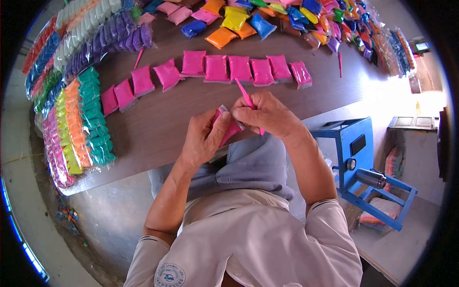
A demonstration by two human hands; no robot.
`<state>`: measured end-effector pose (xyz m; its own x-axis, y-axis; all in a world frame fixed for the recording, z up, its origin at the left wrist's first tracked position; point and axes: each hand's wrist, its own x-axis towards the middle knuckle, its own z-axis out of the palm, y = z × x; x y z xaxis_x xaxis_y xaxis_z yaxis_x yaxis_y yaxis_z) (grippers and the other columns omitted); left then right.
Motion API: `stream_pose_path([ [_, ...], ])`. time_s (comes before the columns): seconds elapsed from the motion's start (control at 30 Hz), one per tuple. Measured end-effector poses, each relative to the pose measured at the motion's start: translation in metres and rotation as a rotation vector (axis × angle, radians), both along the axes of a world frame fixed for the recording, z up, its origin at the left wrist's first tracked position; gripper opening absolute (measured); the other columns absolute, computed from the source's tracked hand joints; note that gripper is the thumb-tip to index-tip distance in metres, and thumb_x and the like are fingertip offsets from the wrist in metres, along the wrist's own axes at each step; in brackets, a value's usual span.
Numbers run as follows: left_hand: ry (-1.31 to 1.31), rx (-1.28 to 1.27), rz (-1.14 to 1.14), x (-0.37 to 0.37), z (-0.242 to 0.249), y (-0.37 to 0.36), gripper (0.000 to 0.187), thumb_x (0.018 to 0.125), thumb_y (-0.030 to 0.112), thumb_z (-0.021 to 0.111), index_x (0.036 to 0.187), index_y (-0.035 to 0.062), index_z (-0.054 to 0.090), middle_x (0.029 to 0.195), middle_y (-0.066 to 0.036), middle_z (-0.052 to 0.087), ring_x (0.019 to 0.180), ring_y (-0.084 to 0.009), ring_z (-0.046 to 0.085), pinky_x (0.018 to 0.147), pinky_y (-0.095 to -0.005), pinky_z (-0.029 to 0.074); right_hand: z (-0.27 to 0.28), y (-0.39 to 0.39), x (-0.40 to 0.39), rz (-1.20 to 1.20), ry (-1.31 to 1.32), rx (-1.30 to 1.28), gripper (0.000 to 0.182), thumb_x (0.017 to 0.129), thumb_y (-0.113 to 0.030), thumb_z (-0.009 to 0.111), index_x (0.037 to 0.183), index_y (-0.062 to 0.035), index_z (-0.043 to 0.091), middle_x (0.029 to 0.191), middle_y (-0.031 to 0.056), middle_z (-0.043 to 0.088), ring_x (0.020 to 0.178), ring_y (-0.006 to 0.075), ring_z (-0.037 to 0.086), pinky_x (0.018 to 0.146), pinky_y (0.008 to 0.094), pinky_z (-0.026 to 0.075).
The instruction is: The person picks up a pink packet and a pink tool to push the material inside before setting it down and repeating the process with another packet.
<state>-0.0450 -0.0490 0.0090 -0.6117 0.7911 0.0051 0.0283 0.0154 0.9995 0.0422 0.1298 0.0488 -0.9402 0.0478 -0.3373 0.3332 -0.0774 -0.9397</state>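
Observation:
My left hand grips a small pink packet in clear plastic, thumb pressed on its face, just above the table's near edge. Close beside it, my right hand is closed round a thin pink plastic stick with a pointed tip, which slants up and to the left. The right fingers are right at the packet's clear edge. Beyond both hands, a curved row of several similar pink packets lies on the brown table.
A heap of mixed-colour packets covers the back of the table. Bagged packets in teal, orange and purple line the left side. Two more pink sticks lie apart. To the right stands a blue stool with a metal flask.

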Motion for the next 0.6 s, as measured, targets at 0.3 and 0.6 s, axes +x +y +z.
stream_pose_path([
  [0.3,0.042,-0.008,0.031,0.000,-0.007,0.001,0.037,0.104,0.027,0.051,0.078,0.0008,0.054,0.063,0.001,0.044,0.063,-0.0076,0.036,0.051,-0.0293,0.033,0.000,0.002,0.004,-0.020,-0.019,-0.098,0.023,0.092,-0.024,0.065,0.090,-0.0006,0.067,0.064,-0.0034,0.054,0.051,0.0036,0.045,0.045,0.0208,0.034],
  [0.6,0.105,-0.002,0.008,-0.001,-0.002,0.000,0.040,0.106,0.034,0.045,0.083,0.0038,0.059,0.066,0.005,0.047,0.062,-0.0048,0.039,0.051,-0.0251,0.031,0.002,0.004,0.007,-0.034,-0.014,-0.116,0.023,0.089,-0.022,0.068,0.091,0.0010,0.072,0.060,-0.0053,0.049,0.048,0.0027,0.042,0.043,0.0199,0.033],
])
